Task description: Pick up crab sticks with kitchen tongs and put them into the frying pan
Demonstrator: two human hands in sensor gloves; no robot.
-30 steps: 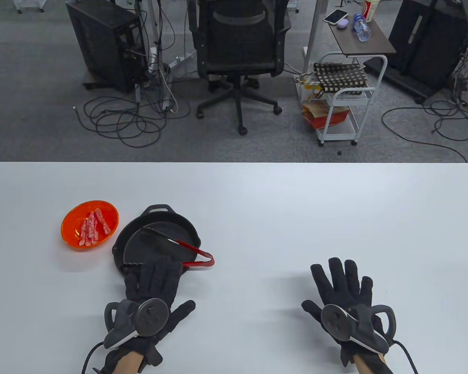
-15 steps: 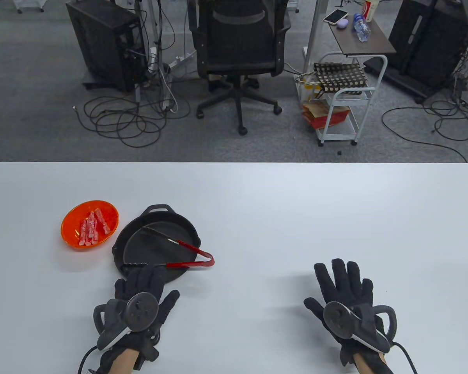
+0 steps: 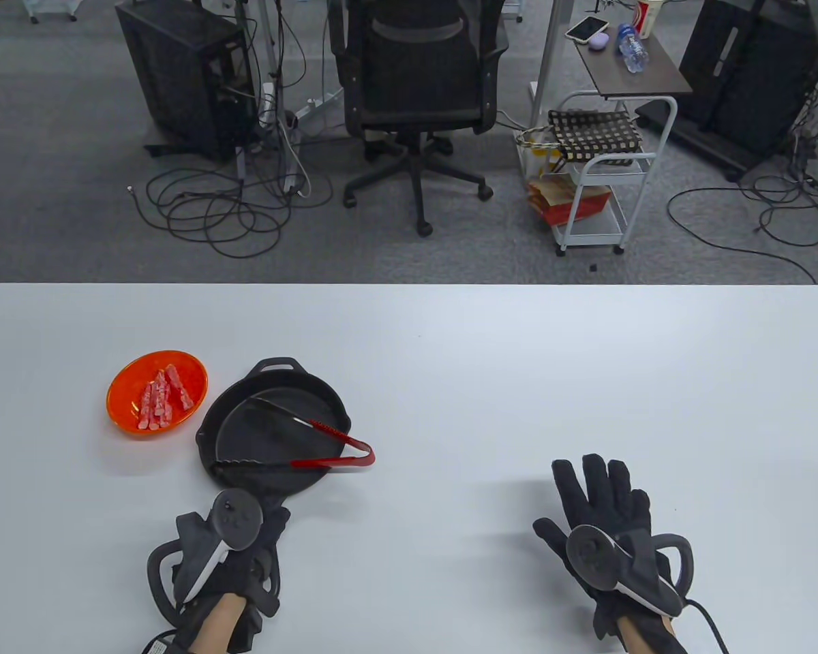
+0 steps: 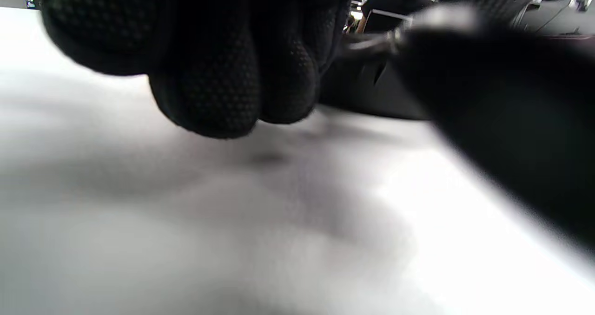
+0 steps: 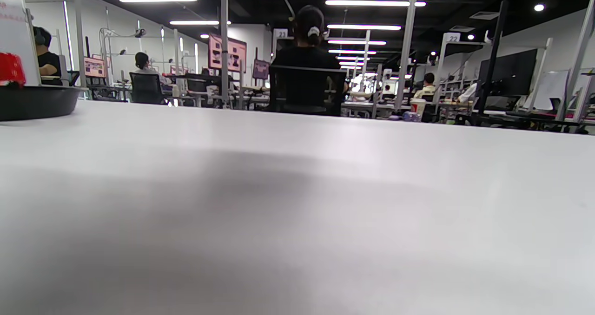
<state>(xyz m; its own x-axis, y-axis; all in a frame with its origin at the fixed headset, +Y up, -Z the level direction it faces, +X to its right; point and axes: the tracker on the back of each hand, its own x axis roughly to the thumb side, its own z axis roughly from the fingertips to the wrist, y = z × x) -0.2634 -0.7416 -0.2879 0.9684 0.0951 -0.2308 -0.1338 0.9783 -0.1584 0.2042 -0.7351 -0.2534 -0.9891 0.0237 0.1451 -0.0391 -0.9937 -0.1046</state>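
Several pink-and-white crab sticks (image 3: 163,402) lie in an orange bowl (image 3: 121,388) at the left of the table. Right of it sits a black frying pan (image 3: 245,436). Red-handled tongs (image 3: 327,462) lie across it, spread, with the hinge past the right rim. My left hand (image 3: 249,538) sits just below the pan. Its fingers (image 4: 218,73) are curled over the bare table and hold nothing I can see. A blurred dark shape at the right of the left wrist view may be the thumb or the pan's handle. My right hand (image 3: 603,501) lies flat, fingers spread, far right of the pan.
The white table (image 3: 450,354) runs wide between the pan and my right hand. In the right wrist view the pan (image 5: 32,101) shows at the far left edge, the tongs' red end (image 5: 10,68) above it. An office chair and a cart stand beyond the far edge.
My left hand has drawn back from over the pan's near rim toward me and curled its fingers. The pan and tongs have stayed put. My right hand barely shifted.
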